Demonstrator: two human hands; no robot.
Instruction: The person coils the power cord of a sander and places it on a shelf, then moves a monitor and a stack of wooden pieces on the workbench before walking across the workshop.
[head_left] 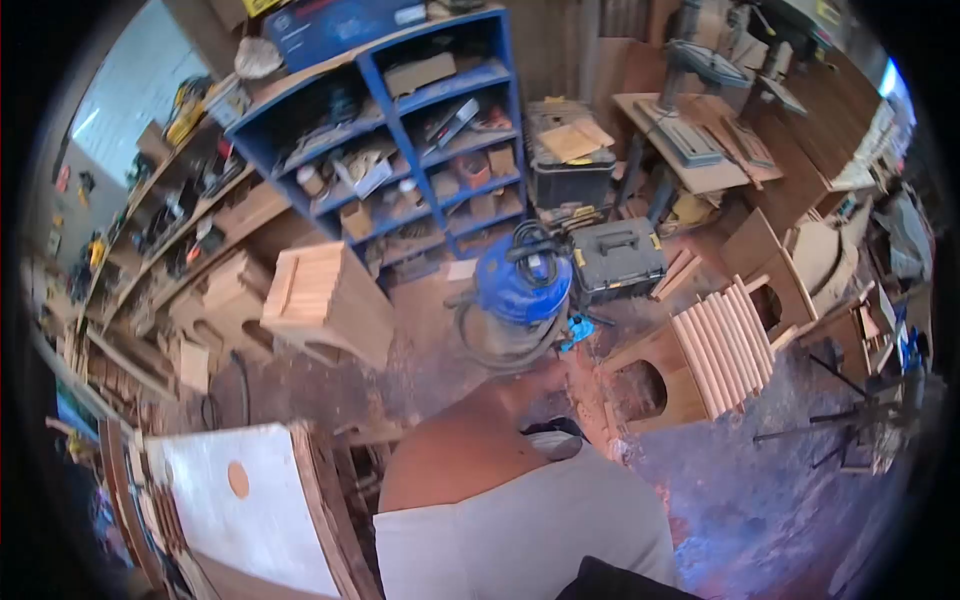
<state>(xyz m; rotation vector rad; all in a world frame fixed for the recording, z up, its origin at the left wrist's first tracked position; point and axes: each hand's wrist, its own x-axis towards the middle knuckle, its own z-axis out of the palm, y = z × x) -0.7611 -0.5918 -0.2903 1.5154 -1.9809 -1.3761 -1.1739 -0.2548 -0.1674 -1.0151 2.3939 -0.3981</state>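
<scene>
A bare arm comes out of a pale grey sleeve and reaches forward over the floor. At its far end my left hand [550, 378] is small and blurred, and its fingers cannot be made out. Just beyond it lies a bright blue object [577, 330], beside the blue vacuum cleaner [522, 284]; contact with the hand is unclear. To the right is a wooden box [660, 372] with a round-topped opening and a ribbed slatted top [722, 348]. My right hand does not show.
A blue shelf unit [375, 75] holds tools and boxes at the back. Black toolboxes [618, 258] stand behind the vacuum. Another slatted wooden box [330, 300] stands left, above a white panel [240, 510]. A metal stand [885, 415] is at the right.
</scene>
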